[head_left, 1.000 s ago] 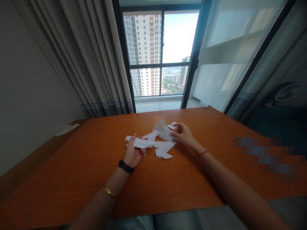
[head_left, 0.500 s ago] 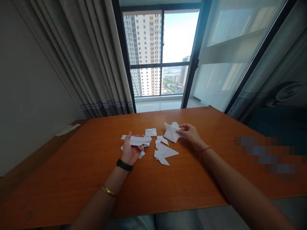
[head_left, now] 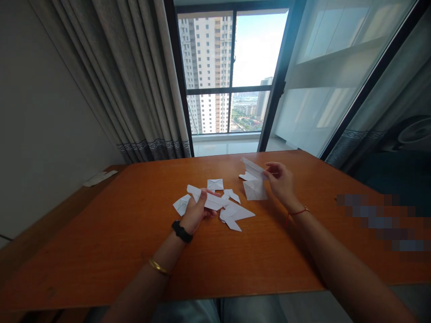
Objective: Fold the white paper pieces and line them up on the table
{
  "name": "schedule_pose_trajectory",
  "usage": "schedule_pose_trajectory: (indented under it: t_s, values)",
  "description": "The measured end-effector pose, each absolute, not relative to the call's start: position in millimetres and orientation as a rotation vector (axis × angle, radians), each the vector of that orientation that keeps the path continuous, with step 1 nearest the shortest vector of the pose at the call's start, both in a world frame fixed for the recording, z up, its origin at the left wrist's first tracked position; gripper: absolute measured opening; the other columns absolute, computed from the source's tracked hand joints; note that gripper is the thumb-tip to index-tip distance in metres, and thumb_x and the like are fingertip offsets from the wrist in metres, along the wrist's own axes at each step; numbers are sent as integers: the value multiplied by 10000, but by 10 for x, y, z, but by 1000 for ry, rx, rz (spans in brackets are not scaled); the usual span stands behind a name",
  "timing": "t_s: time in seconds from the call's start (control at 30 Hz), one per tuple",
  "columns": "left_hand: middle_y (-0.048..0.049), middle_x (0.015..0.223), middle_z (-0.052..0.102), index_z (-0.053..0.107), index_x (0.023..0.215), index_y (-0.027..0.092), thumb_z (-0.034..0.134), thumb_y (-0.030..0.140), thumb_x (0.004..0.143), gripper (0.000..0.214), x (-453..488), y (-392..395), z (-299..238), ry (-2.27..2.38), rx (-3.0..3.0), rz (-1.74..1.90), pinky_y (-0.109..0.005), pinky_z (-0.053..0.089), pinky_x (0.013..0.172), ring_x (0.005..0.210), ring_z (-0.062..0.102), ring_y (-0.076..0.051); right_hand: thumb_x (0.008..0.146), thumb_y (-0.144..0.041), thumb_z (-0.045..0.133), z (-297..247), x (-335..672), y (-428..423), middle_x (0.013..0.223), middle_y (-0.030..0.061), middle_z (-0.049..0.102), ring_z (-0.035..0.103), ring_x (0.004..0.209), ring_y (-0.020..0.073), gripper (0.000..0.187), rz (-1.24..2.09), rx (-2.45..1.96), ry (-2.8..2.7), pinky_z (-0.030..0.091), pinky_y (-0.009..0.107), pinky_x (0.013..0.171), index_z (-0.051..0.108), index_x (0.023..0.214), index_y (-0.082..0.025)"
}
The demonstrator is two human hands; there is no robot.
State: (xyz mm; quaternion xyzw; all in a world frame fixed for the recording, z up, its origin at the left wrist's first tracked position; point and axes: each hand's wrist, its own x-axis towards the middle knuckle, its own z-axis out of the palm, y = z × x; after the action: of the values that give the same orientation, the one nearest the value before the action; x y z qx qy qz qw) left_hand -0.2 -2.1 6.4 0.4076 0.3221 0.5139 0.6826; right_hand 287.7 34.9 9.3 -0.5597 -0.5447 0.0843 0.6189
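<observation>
My left hand is closed around a long folded strip of white paper, held tilted just over the table. The fingers of my right hand pinch a thin folded white paper at its right end, raised off the tabletop. Right below it is a squarish creased white paper; whether the two are joined I cannot tell. Between my hands lies a pointed folded paper, with a smaller folded piece behind it. Another folded paper sits left of my left hand, partly hidden.
A flat paper square with crossing creases lies farther back on the brown wooden table. A white sheet rests at the far left edge. Beyond stand a grey curtain and a framed window.
My right hand has lifted and tilted its folded paper, which now stands more edge-on. My left hand has moved slightly right, turning its paper strip so the right end points down.
</observation>
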Motion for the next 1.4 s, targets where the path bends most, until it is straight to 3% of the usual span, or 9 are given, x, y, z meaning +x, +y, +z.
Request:
schedule_pose_trajectory:
  t_s: [0.07,0.27,0.53,0.73,0.83,0.93,1.07,1.23,1.4]
  values:
    - [-117,844,709,588,944,143,767,488,637,495,23,-52,50,686,926,1114,-220,469,397,478,626,-155,716,-363,662,125,2670,269,846,47,598,579,773,176,311,291,-1176,-1184,497,342,727,591,966,-193]
    - [-71,629,664,604,937,126,836,376,563,506,68,-104,-1,646,1061,993,-241,483,422,460,628,-187,627,-381,774,-7,1918,-45,772,-2,596,564,665,132,383,1137,-939,-1225,469,259,583,577,915,-221]
    - [-86,834,677,540,1055,167,866,323,521,645,106,-155,6,644,1170,1040,-235,487,450,541,648,-184,688,-344,751,-72,1770,-191,715,-15,589,544,631,117,287,1142,-938,-1306,448,242,564,577,871,-208]
    - [-61,697,661,605,951,151,764,268,679,337,136,-181,75,740,1159,1039,-256,487,465,513,622,-177,694,-365,744,-27,1834,-192,1016,40,611,578,862,160,385,956,-1096,-1463,493,275,699,584,1010,-214]
    - [-64,731,662,607,988,148,754,284,690,358,101,-164,81,730,1242,1009,-258,483,482,521,602,-163,687,-379,749,37,1879,-197,937,26,631,590,745,138,489,1221,-1109,-1588,489,252,607,556,1103,-213]
    - [-69,865,659,601,1027,149,746,347,689,418,6,-93,77,731,1291,1116,-227,457,503,590,579,-136,701,-393,732,78,1844,-253,688,-30,600,509,498,83,400,1464,-1105,-1516,413,208,458,559,992,-182]
    - [-73,984,615,580,1022,149,512,524,819,432,-160,78,72,759,1170,1467,-225,455,568,659,556,-119,702,-379,722,22,1719,-326,725,-13,624,571,541,111,360,1654,-1084,-1434,466,250,526,534,934,-179]
    - [-80,943,618,570,1014,145,368,614,845,539,-216,163,50,854,1226,1331,-254,456,590,694,581,-147,758,-296,655,-52,1782,-229,906,29,659,598,811,175,193,927,-1275,-1818,457,308,747,619,913,-187]
    - [-60,1101,640,611,1093,208,636,474,762,425,-175,44,70,1117,2055,1031,-328,449,826,920,597,-210,812,-270,595,41,1991,-140,995,46,656,585,883,185,209,535,-1394,-2040,413,291,776,619,1007,-200]
